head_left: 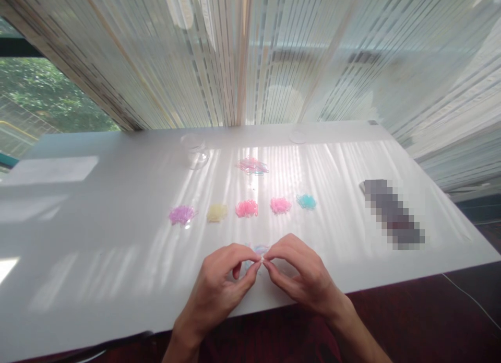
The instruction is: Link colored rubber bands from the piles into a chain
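Note:
My left hand (225, 279) and my right hand (301, 271) meet near the table's front edge, thumb and forefinger pinched on each. Their fingertips come together on something tiny and pale, too small to name. Just behind and beneath the fingers lies a loose pile of bluish, see-through looped pieces (260, 249), partly hidden by the hands. Beyond it, small piles of thin looped pieces form a row: purple (182, 215), yellow (216, 213), red-pink (247, 208), pink (280, 205) and turquoise (306, 201). Farther back sits a mixed pile of longer pink and blue loops (252, 166).
A clear round jar (197, 156) stands at the back left of the white table (117, 237). A clear disc, perhaps its lid (297, 137), lies at the back. To the right is a blurred-out dark oblong object (391, 211). Striped curtains (274, 55) hang behind the table.

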`<state>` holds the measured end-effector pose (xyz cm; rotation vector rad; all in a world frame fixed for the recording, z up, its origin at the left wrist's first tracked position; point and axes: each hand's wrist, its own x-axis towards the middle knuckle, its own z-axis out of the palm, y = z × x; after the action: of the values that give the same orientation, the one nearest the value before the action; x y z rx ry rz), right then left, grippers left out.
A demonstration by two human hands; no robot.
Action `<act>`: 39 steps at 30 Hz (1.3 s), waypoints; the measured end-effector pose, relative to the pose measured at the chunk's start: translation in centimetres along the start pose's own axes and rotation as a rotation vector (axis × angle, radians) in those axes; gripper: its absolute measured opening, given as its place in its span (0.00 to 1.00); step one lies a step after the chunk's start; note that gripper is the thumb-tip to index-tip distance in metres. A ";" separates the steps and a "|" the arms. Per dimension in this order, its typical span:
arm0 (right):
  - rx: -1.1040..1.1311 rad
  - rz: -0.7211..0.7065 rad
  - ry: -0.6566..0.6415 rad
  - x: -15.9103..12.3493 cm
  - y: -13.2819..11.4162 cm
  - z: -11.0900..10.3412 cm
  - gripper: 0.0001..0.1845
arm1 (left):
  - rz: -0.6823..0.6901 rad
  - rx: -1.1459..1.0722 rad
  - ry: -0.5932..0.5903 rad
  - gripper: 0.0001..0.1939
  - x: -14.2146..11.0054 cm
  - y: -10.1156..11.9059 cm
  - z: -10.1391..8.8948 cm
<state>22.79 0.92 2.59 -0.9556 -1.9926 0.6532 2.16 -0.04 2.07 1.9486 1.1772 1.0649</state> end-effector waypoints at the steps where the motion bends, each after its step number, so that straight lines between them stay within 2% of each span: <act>1: 0.001 0.003 -0.003 0.0 0.0 0.0 0.07 | 0.000 -0.008 0.004 0.05 0.0 0.1 0.0; 6: 0.010 0.018 0.001 -0.1 0.0 0.2 0.08 | 0.005 -0.072 0.024 0.07 0.0 0.3 0.2; 11: 0.113 0.062 0.033 -0.2 -0.2 0.3 0.11 | -0.016 -0.112 0.058 0.07 0.1 0.4 0.2; 16: 0.223 0.134 0.086 -0.1 -0.6 0.5 0.07 | -0.051 -0.174 0.112 0.07 0.0 0.8 0.3; 23: 0.248 0.211 0.120 -0.1 -1.0 0.8 0.02 | -0.090 -0.185 0.177 0.07 -0.4 0.9 0.6; 30: 0.274 0.241 0.139 -0.5 -0.8 0.9 0.03 | -0.034 -0.168 0.160 0.09 -0.1 1.2 0.4; 39: 0.319 0.259 0.140 -0.6 -0.7 1.0 0.05 | 0.017 -0.118 0.066 0.11 -0.1 1.0 0.5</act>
<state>21.93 -0.03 2.33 -1.0388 -1.5956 0.9857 2.98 -0.62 2.59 1.8479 1.1085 1.1884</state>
